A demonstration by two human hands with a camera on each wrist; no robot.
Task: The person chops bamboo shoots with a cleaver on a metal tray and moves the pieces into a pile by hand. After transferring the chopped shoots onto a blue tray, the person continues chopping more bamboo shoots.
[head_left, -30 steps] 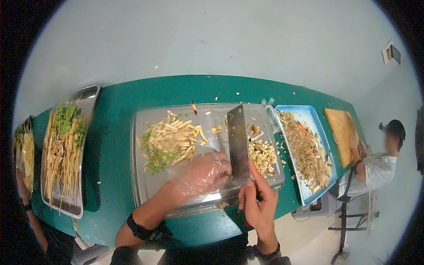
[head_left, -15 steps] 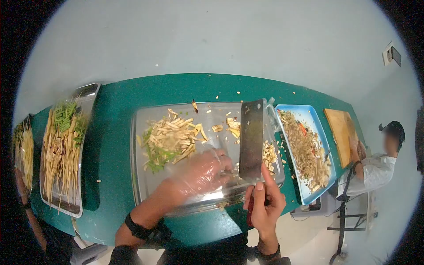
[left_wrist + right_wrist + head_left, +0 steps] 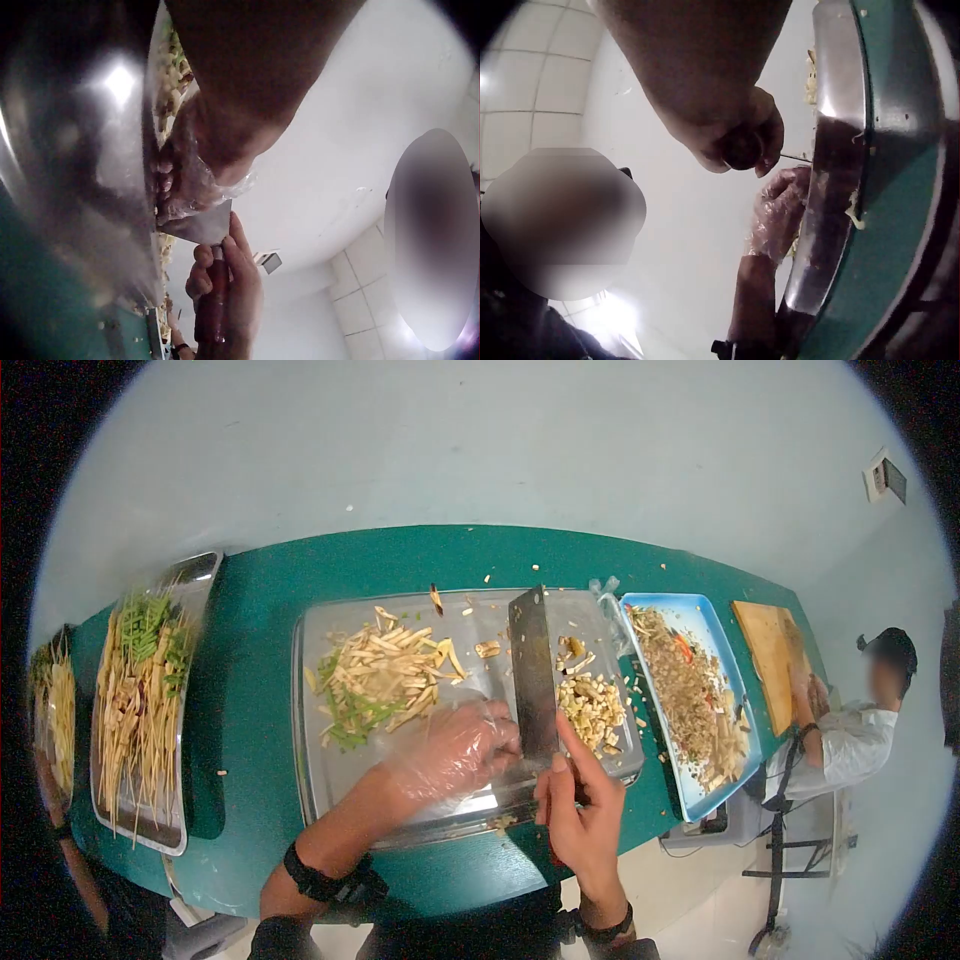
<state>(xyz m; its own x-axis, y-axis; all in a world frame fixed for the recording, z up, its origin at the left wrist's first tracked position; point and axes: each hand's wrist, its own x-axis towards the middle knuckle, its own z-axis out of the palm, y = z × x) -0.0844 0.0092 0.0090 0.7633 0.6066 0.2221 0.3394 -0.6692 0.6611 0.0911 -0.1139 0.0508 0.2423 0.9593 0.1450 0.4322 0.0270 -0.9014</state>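
Observation:
My right hand (image 3: 587,815) grips a cleaver (image 3: 533,670) by its dark red handle (image 3: 214,296), forefinger laid along the blade. The wide blade stands nearly upright over the metal tray (image 3: 470,822), its far end pointing to the wall. Close against the blade's left side, my left hand (image 3: 462,748), in a clear plastic glove, curls its fingers down on pale vegetable strips mostly hidden beneath it. Left of that hand lies a heap of uncut pale strips (image 3: 385,670) with green pieces (image 3: 362,722). Small chopped bits (image 3: 592,705) are piled right of the blade.
A blue tray (image 3: 712,622) of chopped mixed food and a wooden board (image 3: 765,670) stand to the right, where another person (image 3: 835,755) sits. At left is a metal tray (image 3: 182,822) of long pale stalks and greens. Stray bits dot the green table (image 3: 400,565).
The cleaver swung right, over the chopped pile, half a second ago and is now back beside the left hand. The left hand has hardly moved.

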